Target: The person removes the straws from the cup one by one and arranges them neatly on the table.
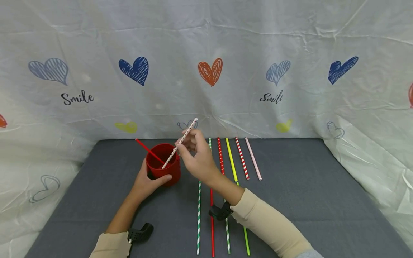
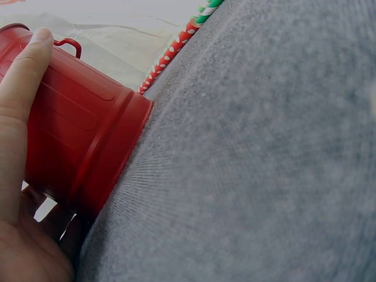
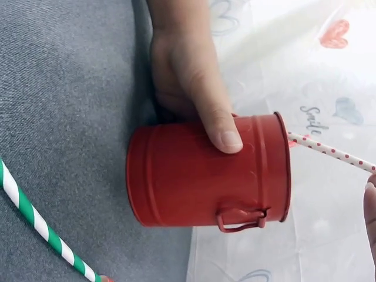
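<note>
On the left half of the table stands a red metal bucket [image 1: 171, 176] with small side handles. My left hand [image 1: 146, 182] grips it round the near side, thumb across the front. A plain red straw [image 1: 146, 147] leans inside, sticking out over the left rim. Between thumb and fingers, my right hand [image 1: 198, 157] pinches a white straw with red dots [image 3: 338, 154]. This straw slants, its lower end inside the bucket's mouth and its upper end above my fingers. The bucket's inner bottom is hidden.
Two rows of straws lie right of the bucket, partly under my right arm. The far row includes a yellow straw [image 1: 231, 161] and a pale pink straw [image 1: 254, 159]; a green-striped straw [image 1: 198, 222] lies nearer. A white cloth with printed hearts [image 1: 209, 71] hangs behind the grey table [image 1: 297, 200].
</note>
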The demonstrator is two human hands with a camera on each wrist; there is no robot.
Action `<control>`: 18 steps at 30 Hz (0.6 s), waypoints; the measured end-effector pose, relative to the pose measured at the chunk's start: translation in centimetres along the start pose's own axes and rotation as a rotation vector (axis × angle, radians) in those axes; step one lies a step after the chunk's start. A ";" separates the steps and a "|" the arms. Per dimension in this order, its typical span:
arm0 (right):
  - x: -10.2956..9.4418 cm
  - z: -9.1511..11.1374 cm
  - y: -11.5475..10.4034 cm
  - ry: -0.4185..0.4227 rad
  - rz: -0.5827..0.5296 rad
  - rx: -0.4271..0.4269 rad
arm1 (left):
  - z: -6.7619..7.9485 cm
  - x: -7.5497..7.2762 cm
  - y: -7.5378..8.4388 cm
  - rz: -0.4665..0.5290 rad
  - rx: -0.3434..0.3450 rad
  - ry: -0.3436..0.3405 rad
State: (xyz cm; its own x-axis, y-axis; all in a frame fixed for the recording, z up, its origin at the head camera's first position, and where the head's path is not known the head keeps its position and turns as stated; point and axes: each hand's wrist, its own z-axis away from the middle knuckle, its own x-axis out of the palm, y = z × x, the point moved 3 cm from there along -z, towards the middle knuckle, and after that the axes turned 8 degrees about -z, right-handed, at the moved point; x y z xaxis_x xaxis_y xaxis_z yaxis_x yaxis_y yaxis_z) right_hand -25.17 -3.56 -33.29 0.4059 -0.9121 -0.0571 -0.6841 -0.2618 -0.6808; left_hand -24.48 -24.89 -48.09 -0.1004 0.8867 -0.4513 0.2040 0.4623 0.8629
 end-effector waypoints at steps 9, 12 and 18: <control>-0.8 0.3 1.3 0.025 -0.053 0.020 | 0.2 -0.2 0.0 -0.005 -0.021 0.005; -0.7 0.6 1.1 0.015 -0.077 0.029 | 0.1 -0.1 -0.1 -0.019 -0.020 0.005; -1.1 1.3 0.8 0.002 -0.097 0.045 | 0.0 0.0 -0.1 -0.027 -0.004 0.014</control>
State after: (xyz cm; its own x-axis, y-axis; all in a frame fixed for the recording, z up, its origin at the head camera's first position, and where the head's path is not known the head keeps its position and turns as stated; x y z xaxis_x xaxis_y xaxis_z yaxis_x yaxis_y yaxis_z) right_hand -25.39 -2.32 -34.67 0.4679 -0.8837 0.0121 -0.6135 -0.3347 -0.7153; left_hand -24.47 -24.94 -48.15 -0.1194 0.8739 -0.4712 0.1976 0.4860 0.8513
